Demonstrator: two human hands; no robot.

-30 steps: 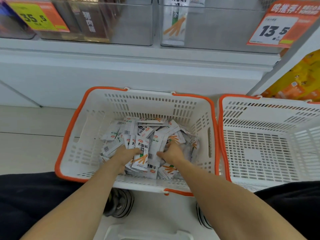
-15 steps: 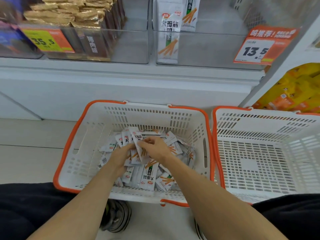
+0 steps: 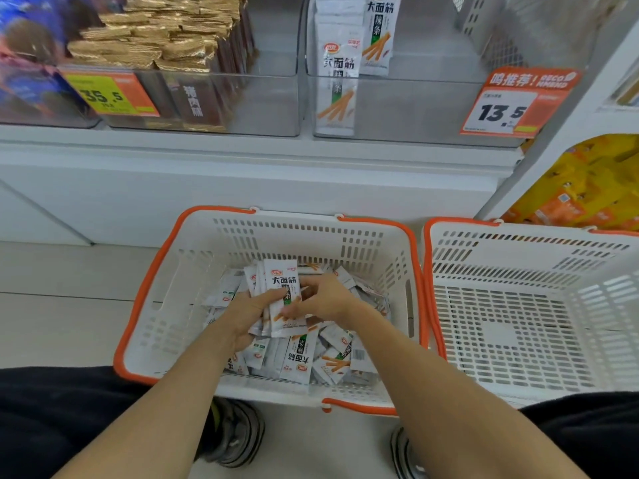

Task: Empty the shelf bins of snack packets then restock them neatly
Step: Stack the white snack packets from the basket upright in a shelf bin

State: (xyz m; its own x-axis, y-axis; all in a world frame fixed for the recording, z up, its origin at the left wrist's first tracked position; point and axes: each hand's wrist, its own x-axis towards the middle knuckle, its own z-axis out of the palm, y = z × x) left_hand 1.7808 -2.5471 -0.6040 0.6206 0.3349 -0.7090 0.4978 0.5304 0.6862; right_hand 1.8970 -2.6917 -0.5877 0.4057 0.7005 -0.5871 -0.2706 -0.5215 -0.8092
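Head view: both hands, left hand (image 3: pixel 247 311) and right hand (image 3: pixel 323 299), have lifted from digging, fingers now pinching a squared packet stack (image 3: pixel 281 299) mid-frame over the basket (image 3: pixel 166 271), ready for restocking.

Small stack of white snack packets with green stripe and orange sticks (image 3: pixel 281 299): upright, fanned, above the pile. Loose pile of same white packets (image 3: pixel 321 354) heaped in white perforated basket with orange rim (image 3: pixel 152 271), on floor. Clear plastic shelf bin (image 3: pixel 408 108) above: two white packets (image 3: pixel 337 81) standing at its left end, rest bare.
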